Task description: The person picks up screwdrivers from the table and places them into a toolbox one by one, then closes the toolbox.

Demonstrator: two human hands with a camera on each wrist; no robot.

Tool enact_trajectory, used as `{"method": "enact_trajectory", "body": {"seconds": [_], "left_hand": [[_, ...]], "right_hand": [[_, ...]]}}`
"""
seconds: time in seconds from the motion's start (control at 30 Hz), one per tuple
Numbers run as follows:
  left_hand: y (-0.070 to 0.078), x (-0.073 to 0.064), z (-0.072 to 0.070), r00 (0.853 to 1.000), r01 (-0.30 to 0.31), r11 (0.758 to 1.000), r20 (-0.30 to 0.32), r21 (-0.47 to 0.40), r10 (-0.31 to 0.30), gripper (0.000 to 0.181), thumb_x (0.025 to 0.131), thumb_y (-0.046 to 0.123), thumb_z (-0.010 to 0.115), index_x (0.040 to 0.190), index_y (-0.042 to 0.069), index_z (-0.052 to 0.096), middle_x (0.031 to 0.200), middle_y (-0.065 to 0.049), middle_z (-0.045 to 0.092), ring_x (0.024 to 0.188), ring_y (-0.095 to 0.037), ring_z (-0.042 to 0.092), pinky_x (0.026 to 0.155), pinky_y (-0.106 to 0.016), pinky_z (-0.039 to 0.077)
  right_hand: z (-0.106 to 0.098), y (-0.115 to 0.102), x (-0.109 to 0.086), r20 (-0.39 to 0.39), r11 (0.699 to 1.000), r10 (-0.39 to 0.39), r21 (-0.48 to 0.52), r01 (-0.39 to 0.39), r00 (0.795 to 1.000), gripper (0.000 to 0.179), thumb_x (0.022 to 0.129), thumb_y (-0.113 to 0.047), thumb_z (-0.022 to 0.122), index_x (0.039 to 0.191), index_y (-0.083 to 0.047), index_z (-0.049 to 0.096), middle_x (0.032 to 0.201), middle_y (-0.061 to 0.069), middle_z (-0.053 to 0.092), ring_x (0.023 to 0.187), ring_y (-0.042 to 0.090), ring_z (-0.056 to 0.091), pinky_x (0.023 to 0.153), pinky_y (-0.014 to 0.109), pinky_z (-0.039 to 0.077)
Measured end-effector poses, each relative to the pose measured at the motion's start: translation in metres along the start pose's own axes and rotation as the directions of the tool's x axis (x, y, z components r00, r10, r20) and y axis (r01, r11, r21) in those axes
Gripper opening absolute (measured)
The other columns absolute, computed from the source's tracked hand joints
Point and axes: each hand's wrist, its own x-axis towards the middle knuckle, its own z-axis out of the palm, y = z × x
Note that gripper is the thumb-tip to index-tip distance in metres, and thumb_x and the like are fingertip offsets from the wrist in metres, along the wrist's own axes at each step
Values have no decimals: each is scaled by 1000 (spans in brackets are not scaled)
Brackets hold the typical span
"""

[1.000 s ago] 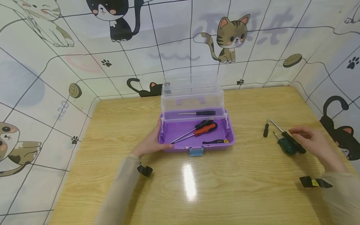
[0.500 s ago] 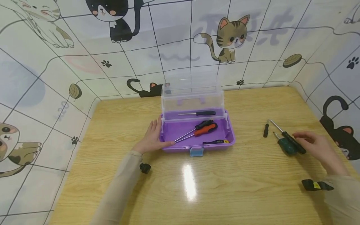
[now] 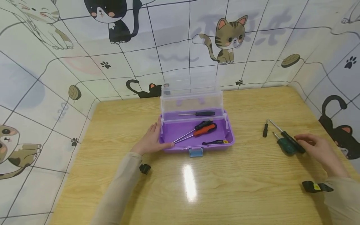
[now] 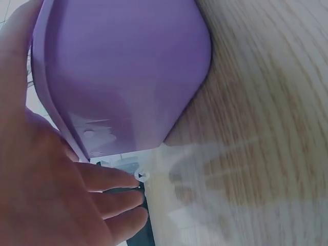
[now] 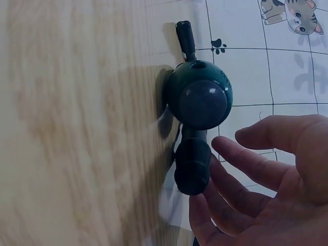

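My left hand (image 3: pixel 149 139) rests against the left end of a purple toolbox (image 3: pixel 232 137) with its clear lid raised. The thumb lies at the front left corner; in the left wrist view the other fingers (image 4: pixel 115 205) stretch along the box's end. Inside lie a red-handled screwdriver (image 3: pixel 205 128) and several black-handled ones, such as the black screwdriver (image 3: pixel 205 113) at the back. On the table at right, my right hand (image 3: pixel 317 148) is beside a long black screwdriver (image 3: pixel 293 142), fingers around its handle end without a grip, thumb apart. That screwdriver lies against a green stubby screwdriver (image 3: pixel 285 146).
A small black screwdriver (image 3: pixel 265 130) lies left of the green one on the wooden table (image 3: pixel 225 187). A blue latch (image 3: pixel 196 152) hangs on the box's front. Cat-patterned walls (image 3: pixel 174 31) enclose the table at the back and sides.
My right hand has drawn slightly right and down, away from the black screwdriver's shaft towards its handle end. The left hand's fingers have spread a little along the box. The screwdrivers stay in place.
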Motion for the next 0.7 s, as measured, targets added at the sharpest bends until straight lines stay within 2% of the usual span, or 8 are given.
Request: {"method": "enact_trajectory", "body": {"seconds": [0.17,0.27,0.3,0.43,0.47,0.57,0.7], "left_hand": [[-1,-2,1,999,-35,996,-11,-86,34,130,76,46,80,151,4,-17,149,-32,24,133,-47,31,108,-55,27],[-4,0,3,997,-73,991,-22,-116,70,132,75,44,82,151,4,-18,149,-31,25,131,-45,36,106,-53,32],[-4,0,3,997,-79,988,-20,-132,77,133,74,43,83,151,5,-19,150,-31,24,131,-44,36,107,-52,32],[-6,2,5,996,-90,976,-8,-201,90,135,74,37,85,150,9,-23,153,-27,20,133,-41,36,108,-47,32],[-7,2,5,996,-90,973,-7,-212,91,135,74,36,85,150,10,-24,154,-27,19,134,-40,35,108,-47,31],[-7,2,6,995,-97,966,-10,-239,97,136,74,33,85,149,13,-26,154,-26,18,134,-40,35,108,-47,30],[-9,2,7,995,-99,955,-8,-279,101,136,74,31,85,149,16,-27,154,-25,19,134,-39,35,108,-47,30]], "right_hand": [[2,2,0,17,999,20,-36,-20,1000,40,100,-21,52,124,11,52,102,-18,52,84,-18,35,60,13,39],[3,3,2,33,998,30,-48,-28,999,42,100,-21,53,126,11,51,108,4,60,87,-10,42,61,14,40],[3,3,2,37,998,29,-56,-27,999,42,100,-21,54,126,12,51,112,15,59,88,-8,42,61,14,40],[5,3,5,57,998,34,-60,-31,998,47,100,-23,54,129,12,48,123,35,49,89,-8,41,61,14,38],[6,3,6,57,998,28,-61,-25,998,47,99,-23,55,129,13,48,123,35,49,86,-14,36,61,13,39],[8,4,10,47,999,21,-46,-19,999,46,98,-19,57,129,13,47,116,30,54,81,-20,35,59,11,41],[9,7,13,39,1000,1,-28,0,999,43,95,-12,60,127,14,48,108,23,58,77,-21,39,57,11,44]]}}
